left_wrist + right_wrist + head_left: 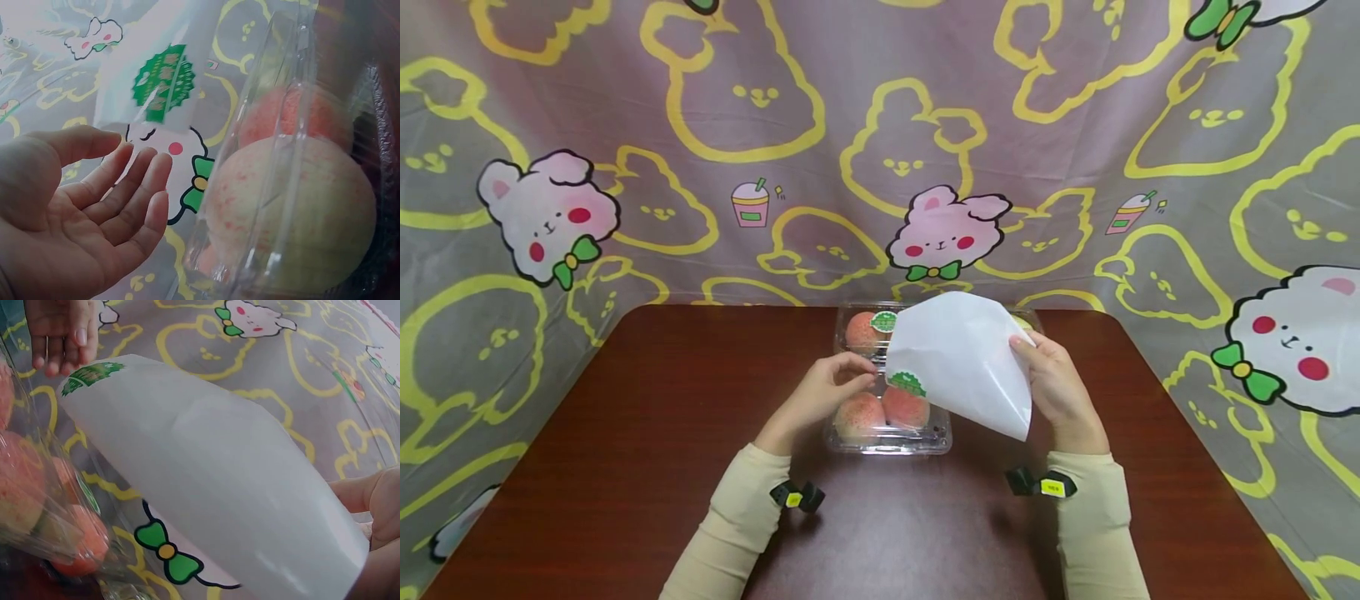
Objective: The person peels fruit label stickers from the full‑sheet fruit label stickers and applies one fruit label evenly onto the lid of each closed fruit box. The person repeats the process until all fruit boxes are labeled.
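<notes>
My right hand [1062,390] pinches the right edge of a white backing sheet [962,354] between thumb and fingers, holding it up and bent over the boxes. A green scalloped sticker [907,383] shows at the sheet's lower left corner. Close to that corner is my left hand [824,388], its fingers loosely bent with nothing between them in the left wrist view. Below both hands sits a clear plastic box [891,447] of peaches [860,414], its lid down. The sheet covers part of it.
Behind the front box stands another clear box with peaches and a green sticker [883,322] on its lid. More clear packaging [1028,317] peeks out behind the sheet. Everything rests on a dark brown table [647,400], with a patterned cloth [820,183] around it.
</notes>
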Available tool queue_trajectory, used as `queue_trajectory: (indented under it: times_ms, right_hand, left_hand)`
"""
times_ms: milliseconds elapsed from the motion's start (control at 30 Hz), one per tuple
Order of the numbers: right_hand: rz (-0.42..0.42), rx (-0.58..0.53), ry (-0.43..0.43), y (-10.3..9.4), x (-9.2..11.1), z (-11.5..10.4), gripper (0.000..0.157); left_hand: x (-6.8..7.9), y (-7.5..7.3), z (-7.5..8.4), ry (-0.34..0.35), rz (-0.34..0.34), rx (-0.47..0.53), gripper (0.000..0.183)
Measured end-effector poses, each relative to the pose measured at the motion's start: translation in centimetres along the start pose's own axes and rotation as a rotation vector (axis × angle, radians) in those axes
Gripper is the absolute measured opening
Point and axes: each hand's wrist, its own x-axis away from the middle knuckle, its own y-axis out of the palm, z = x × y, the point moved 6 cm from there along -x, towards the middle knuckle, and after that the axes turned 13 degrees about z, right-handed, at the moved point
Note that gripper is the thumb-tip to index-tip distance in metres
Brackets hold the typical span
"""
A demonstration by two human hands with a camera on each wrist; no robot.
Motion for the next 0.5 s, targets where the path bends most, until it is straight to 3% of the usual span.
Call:
queue_trajectory:
  times_ms: [233, 500]
  right_hand:
    - [0.006, 0.004, -0.006, 0.81, 0.17, 0.12, 0.030]
    - [0.080, 0.039, 0.031, 0.85, -0.12, 0.59, 0.032]
  left_hand:
    - [0.13, 0.45, 0.20, 0.041, -0.014, -0.065, 0.026]
    - [0.20, 0.76, 0.47, 0.061, -0.019, -0.086, 0.020]
